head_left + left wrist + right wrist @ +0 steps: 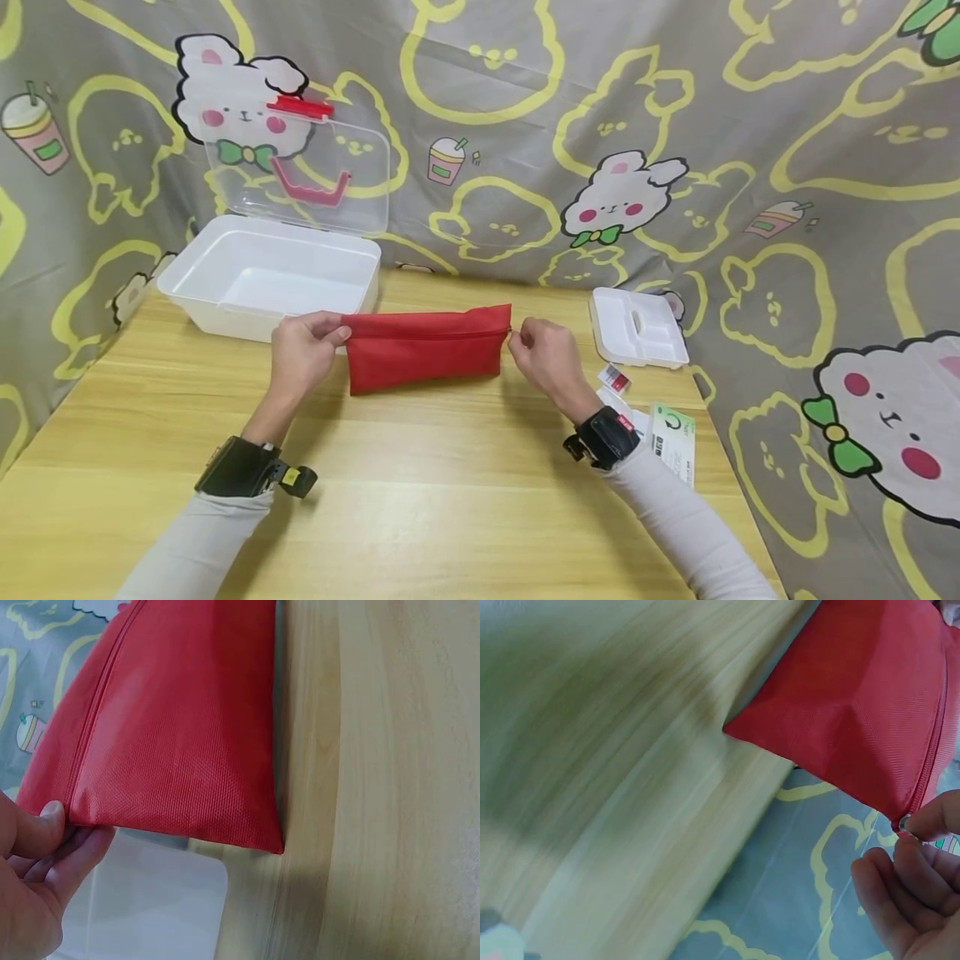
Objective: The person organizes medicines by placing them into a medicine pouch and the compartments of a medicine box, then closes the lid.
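Observation:
A red zippered pouch (427, 354) is held upright over the wooden table, its closed zipper (427, 336) running along the upper part. My left hand (303, 350) pinches the pouch's left end beside the zipper, thumb in front and fingers behind, as the left wrist view also shows. At the other end my right hand (551, 354) pinches the small metal zipper pull (904, 823) between thumb and forefinger, the other fingers curled. Behind the left hand stands a white plastic box (277, 275), its clear lid (352, 167) raised.
The lid has a pink handle (311, 193) and a red latch (300, 107). A white divided tray (639, 327) lies at the back right. Nearer the right forearm are a small red-and-white packet (615, 379) and a green-and-white package (675, 433). A patterned curtain (510, 108) borders the table.

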Motion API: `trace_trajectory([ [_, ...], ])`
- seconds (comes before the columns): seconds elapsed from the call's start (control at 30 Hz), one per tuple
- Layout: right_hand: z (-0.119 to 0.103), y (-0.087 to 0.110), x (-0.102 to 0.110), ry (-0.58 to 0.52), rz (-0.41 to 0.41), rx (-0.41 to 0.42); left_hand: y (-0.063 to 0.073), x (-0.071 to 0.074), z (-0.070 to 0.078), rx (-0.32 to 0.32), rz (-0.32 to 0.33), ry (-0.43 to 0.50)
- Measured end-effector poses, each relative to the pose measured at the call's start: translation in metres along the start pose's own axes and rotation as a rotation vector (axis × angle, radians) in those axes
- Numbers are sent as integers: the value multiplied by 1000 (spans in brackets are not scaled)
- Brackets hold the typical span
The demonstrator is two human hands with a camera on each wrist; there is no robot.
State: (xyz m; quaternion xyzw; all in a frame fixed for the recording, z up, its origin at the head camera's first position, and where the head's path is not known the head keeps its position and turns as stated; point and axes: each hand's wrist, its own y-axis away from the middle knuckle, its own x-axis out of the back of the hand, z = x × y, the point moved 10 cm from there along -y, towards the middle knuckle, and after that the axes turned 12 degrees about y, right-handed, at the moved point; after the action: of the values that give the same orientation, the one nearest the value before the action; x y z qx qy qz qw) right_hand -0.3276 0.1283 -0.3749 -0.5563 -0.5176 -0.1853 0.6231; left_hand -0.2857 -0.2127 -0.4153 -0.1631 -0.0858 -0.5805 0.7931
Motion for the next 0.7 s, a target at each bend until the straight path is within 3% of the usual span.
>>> trace_trajectory([
  [0.17,9,-3,-5,-84,-62,-106,3,0,2,-7,-1,-11],
  [0.3,21,-3,-14,-183,-150,-236,5,1,3,-9,0,-16],
  [0.5,36,4,-38,-450,-370,-418,6,2,3,-26,0,-11],
  [0.7,31,17,-65,-665,-625,-496,8,2,4,-17,-1,-9],
])
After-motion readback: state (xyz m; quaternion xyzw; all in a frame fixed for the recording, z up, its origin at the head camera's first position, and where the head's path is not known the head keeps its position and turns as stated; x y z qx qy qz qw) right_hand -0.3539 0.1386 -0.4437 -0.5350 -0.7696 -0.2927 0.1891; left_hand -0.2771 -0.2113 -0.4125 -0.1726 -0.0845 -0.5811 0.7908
